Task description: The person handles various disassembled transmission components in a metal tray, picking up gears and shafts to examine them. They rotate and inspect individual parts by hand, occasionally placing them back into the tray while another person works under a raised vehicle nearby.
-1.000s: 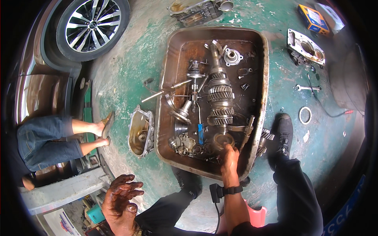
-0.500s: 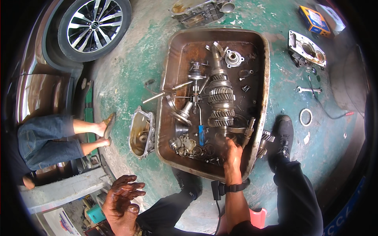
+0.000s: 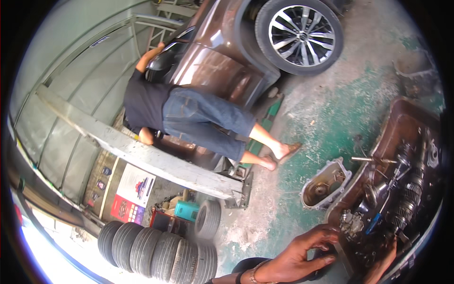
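Head view | left hand (image 3: pixel 295 253) spread wide, fingertips at the near-left corner of the rusty tray (image 3: pixel 395 128) | right hand (image 3: pixel 380 265) barely showed, grip unclear | tray held one gear shaft (image 3: pixel 411 189) and loose parts | one housing cover (image 3: pixel 324 184) lay beside it

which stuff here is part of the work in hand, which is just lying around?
In hand:
- metal tray
- gear shafts in the tray
- left hand at the tray's near edge
- right hand at the tray's corner

Lying about:
- small housing cover on the floor
- stacked tyres
- car wheel
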Available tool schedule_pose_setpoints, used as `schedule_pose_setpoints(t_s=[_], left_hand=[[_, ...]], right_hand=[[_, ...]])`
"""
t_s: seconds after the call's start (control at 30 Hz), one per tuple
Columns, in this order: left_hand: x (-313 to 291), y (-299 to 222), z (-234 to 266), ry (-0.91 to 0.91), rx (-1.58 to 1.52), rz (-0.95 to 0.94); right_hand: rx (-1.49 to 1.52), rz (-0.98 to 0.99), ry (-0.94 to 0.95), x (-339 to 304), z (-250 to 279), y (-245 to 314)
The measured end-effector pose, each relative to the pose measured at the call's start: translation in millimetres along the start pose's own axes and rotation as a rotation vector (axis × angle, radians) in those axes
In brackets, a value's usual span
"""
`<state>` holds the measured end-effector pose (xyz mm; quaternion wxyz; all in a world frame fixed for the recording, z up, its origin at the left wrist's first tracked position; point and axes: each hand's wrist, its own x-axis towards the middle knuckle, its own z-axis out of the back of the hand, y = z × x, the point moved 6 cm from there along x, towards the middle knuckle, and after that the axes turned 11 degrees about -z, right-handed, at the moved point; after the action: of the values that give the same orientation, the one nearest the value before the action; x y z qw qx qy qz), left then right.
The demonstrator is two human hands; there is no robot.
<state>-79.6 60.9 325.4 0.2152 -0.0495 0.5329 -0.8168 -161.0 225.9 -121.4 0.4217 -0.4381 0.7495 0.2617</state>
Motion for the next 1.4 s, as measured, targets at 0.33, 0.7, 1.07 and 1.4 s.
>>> schedule_pose_setpoints(t_s=[0.33, 0.7, 1.07, 1.4], left_hand=[[-1, -10, -5, -0.036, 0.27, -0.196], [2, -9, -4, -0.035, 0.224, -0.201], [1, -5, -6, -0.059, 0.221, -0.128], [4, -9, -7, -0.042, 0.277, -0.164]], right_hand=[[-0.232, 0.079, -0.1, -63, -41, 5], [-0.167, 0.092, 0.156, -26, -20, -21], [-0.052, 0.162, 0.501, 0, 10, -25], [-0.064, 0.146, 0.335, 3, 21, -26]])
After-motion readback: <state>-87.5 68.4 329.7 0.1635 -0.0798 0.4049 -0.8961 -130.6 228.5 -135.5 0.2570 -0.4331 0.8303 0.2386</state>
